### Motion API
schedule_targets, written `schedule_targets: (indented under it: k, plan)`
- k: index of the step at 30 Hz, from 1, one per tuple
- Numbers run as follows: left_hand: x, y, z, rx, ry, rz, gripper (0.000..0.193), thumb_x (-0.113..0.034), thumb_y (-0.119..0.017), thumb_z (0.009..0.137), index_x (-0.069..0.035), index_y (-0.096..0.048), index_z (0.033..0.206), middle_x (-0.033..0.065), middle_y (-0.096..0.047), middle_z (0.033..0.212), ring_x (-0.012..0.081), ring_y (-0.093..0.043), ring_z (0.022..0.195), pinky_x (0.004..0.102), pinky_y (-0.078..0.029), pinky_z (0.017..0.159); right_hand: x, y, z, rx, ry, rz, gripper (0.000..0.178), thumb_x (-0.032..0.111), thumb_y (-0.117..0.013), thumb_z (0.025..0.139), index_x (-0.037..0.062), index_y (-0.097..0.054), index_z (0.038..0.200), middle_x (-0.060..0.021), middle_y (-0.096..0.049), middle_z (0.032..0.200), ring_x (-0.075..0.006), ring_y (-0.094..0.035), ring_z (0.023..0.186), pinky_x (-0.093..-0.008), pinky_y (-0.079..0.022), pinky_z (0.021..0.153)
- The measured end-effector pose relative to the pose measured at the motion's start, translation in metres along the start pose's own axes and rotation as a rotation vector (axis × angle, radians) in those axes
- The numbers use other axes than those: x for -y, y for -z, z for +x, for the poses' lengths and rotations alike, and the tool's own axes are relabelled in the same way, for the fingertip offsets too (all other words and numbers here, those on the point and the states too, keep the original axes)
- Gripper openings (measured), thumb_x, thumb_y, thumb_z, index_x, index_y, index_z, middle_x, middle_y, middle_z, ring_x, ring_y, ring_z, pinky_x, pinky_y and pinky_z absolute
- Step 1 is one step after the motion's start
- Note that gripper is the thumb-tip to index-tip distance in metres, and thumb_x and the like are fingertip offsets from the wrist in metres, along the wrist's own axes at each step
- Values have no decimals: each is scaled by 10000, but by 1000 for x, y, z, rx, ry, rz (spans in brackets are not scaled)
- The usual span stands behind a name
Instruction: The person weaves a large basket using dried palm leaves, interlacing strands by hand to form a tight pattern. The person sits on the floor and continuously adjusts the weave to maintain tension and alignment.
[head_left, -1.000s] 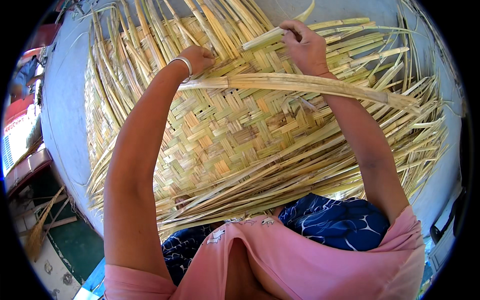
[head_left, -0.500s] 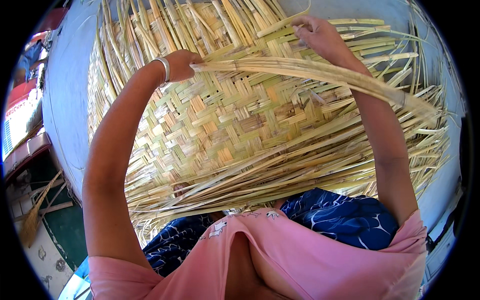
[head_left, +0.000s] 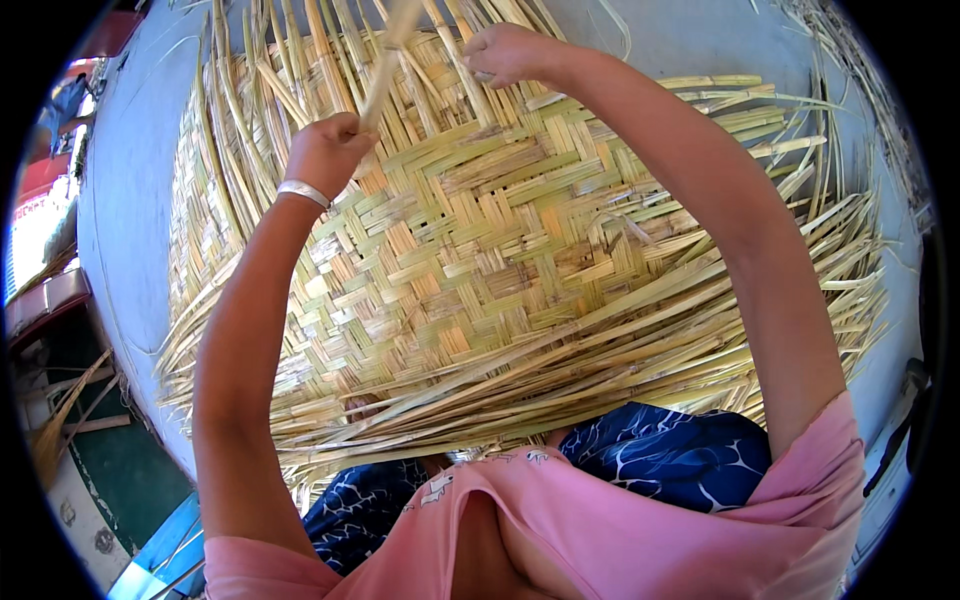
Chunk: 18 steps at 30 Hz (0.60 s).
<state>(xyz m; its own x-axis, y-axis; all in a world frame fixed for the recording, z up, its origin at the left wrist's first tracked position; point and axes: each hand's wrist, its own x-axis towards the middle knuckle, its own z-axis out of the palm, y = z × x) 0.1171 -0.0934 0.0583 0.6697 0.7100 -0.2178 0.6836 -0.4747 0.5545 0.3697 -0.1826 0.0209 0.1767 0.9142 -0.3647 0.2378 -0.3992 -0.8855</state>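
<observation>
Your bare left hand (head_left: 328,152) grips a long, straw-coloured plant strip (head_left: 378,95), blurred, raised over the far part of the flat yellow-green woven mat (head_left: 450,250); your bare right hand (head_left: 507,56), fingers curled, near its far edge, grip cannot be told

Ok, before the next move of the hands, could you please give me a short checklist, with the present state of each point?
1. Left hand gripping the raised strip: ok, its fingers are closed around the lower part.
2. Whole raised strip visible: not ok, it is blurred and runs out of the picture at the top.
3. Right hand gripping a strip: cannot tell, its fingertips are at the far-edge strips, but the grip is unclear.
4. Woven mat without holes: not ok, a few small dark ones show.
5. Near-side loose strips clear of both hands: ok, both are toward the far side.
</observation>
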Motion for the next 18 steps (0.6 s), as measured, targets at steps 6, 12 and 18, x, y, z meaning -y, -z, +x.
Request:
schedule_targets:
  k: [6, 12, 18]
  plan:
    - [26, -7, 1, -226, 340, -515, 247, -223, -695, 773, 13, -629, 795, 25, -561, 652, 75, -516, 543, 222, -503, 488, -8, -6, 49, 54, -67, -385, 196, 179, -620, 783, -11, -577, 762, -105, -568, 682, -204, -606, 594, -317, -490, 496]
    - [31, -7, 3, -180, 380, -561, 227, -277, -700, 779, -73, -608, 747, -26, -510, 618, 58, -490, 538, 214, -467, 508, -7, -1, 47, -26, -178, -11, 223, 208, -668, 767, 20, -573, 840, -68, -556, 665, -142, -576, 582, -252, -432, 454]
    - [32, -6, 2, -204, 364, -594, 214, -215, -696, 779, -27, -615, 718, -13, -505, 585, 58, -481, 499, 214, -478, 461, 18, -13, 37, 44, -91, 194, 235, 249, -668, 783, 67, -552, 874, -32, -538, 615, -125, -594, 611, -245, -515, 552]
